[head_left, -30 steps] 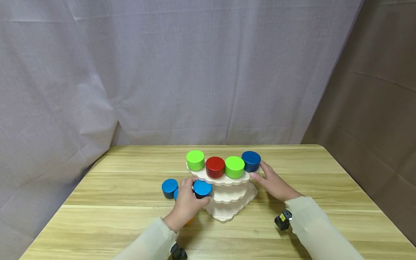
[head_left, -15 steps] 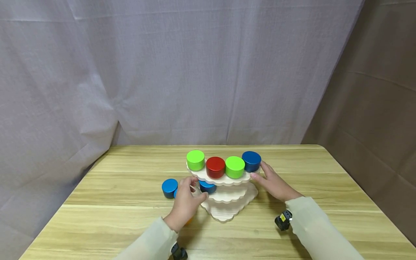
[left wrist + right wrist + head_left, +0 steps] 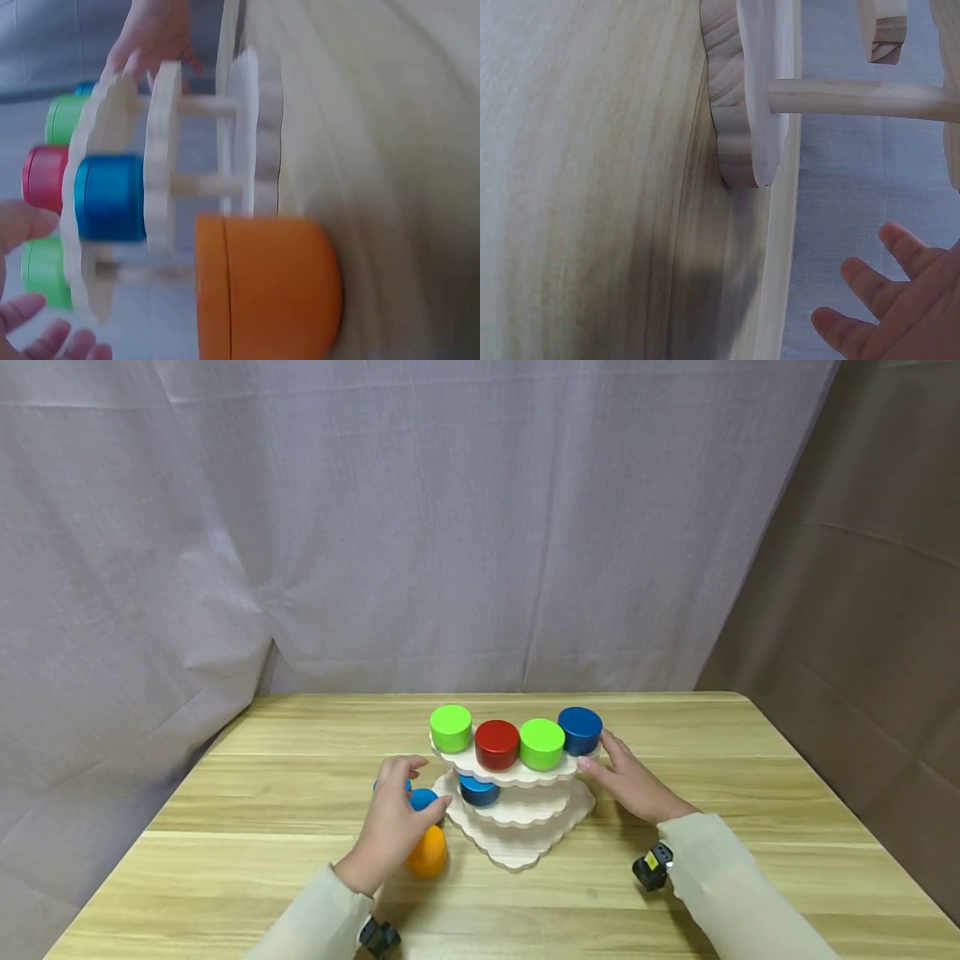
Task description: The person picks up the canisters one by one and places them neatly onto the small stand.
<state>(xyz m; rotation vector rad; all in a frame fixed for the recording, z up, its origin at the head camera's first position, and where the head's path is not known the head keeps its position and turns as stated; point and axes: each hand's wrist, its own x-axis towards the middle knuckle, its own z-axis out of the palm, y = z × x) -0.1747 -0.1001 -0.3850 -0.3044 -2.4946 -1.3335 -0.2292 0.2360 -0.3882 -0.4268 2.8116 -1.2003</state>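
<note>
My left hand (image 3: pixel 386 822) hovers with fingers and thumb spread over a blue tin (image 3: pixel 423 799), holding nothing. Another blue tin (image 3: pixel 405 786) lies partly hidden behind that hand. An orange tin (image 3: pixel 427 852) stands just right of my left wrist. In the middle is a three-tier wooden stand (image 3: pixel 517 847) with scalloped edges. Its top tier bears a green tin (image 3: pixel 451 729), a red tin (image 3: pixel 497 746), a second green tin (image 3: pixel 542 745) and a dark blue tin (image 3: pixel 580 732). On the middle tier sits a blue tin (image 3: pixel 111 198). My right hand (image 3: pixel 637 783) touches the top tier's right end, fingers mostly straight.
The wooden table (image 3: pixel 247 827) ends at a grey curtain (image 3: pixel 450 527) behind, with a brown curtain (image 3: pixel 862 610) on the right. Round posts (image 3: pixel 855 97) join the stand's tiers. A black wrist camera (image 3: pixel 651 868) is strapped to each sleeve.
My left hand set a blue tin on the middle tier, let go, and moved left to the tins on the table. The orange tin came into view. My right hand stayed put.
</note>
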